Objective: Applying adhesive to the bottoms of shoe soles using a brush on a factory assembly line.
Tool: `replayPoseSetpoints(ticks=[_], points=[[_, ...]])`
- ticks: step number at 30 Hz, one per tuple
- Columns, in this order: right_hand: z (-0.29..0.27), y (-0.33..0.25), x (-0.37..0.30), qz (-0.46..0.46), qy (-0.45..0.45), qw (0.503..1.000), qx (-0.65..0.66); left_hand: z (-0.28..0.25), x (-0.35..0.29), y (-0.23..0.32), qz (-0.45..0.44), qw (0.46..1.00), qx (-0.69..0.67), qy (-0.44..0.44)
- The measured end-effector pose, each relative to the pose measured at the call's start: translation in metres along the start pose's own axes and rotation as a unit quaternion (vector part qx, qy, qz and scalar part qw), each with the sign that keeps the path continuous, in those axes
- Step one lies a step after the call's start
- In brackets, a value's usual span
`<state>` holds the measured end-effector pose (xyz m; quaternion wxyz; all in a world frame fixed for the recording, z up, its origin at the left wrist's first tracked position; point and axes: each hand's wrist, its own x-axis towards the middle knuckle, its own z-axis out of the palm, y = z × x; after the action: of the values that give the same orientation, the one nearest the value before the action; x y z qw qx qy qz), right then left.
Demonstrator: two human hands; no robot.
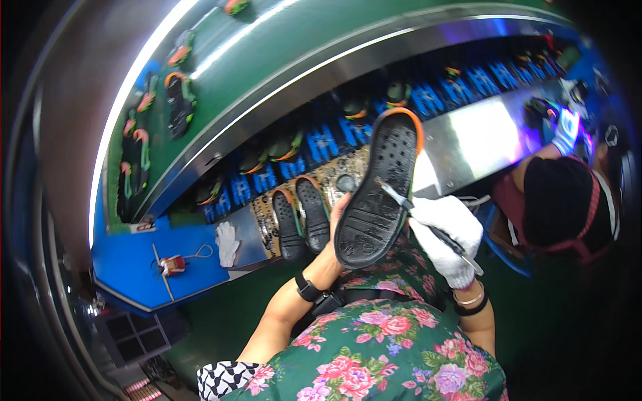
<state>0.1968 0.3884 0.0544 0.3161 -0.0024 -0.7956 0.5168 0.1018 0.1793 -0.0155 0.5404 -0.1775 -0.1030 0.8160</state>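
A black shoe sole (364, 230) with an orange rim round its toe end is held up, tilted, in my bare left hand (333, 244). Its facing side has small holes in the front half and ridges toward the heel. My right hand (453, 234), in a white glove, grips a brush (396, 194) whose tip touches or nearly touches the middle of the sole. Beyond my left hand, two similar soles (287, 224) (312, 212) lie side by side on the stained brown bench covering (265, 220). Close to the held sole stands a small round cup (345, 182).
Behind the bench, blue racks (324, 143) carry several shoe parts. Above them runs a green conveyor belt (234, 100) with more soles. On the left, a white glove (228, 244) lies near a blue board (127, 264). At the right, another person (562, 200) sits by the metal bench.
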Motion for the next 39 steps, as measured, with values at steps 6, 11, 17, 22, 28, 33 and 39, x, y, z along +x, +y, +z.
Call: replayPoseSetpoints(ticks=[6, 11, 17, 22, 28, 33, 39], points=[[-0.005, -0.004, 0.020, -0.087, -0.007, 0.996, -0.032, -0.003, 0.019, -0.015, 0.070, 0.984, 0.157, 0.041], [-0.001, -0.009, 0.029, -0.120, -0.016, 0.992, -0.029, -0.013, 0.018, -0.014, 0.030, 0.996, 0.083, 0.018], [0.017, 0.009, 0.002, -0.091, -0.104, 0.989, -0.047, -0.026, 0.005, -0.019, 0.072, 0.950, 0.293, 0.077], [0.014, -0.007, 0.024, -0.090, -0.065, 0.993, 0.029, -0.024, 0.009, -0.016, 0.055, 0.991, 0.123, -0.010], [0.034, -0.001, -0.006, -0.064, -0.079, 0.994, -0.029, -0.007, 0.013, -0.016, 0.065, 0.964, 0.250, 0.064], [0.016, -0.004, 0.015, -0.068, -0.021, 0.997, 0.013, 0.007, 0.028, -0.019, 0.109, 0.965, 0.237, -0.014], [0.032, -0.020, 0.010, -0.096, -0.058, 0.991, 0.077, 0.016, 0.035, -0.012, 0.133, 0.958, 0.251, -0.037]])
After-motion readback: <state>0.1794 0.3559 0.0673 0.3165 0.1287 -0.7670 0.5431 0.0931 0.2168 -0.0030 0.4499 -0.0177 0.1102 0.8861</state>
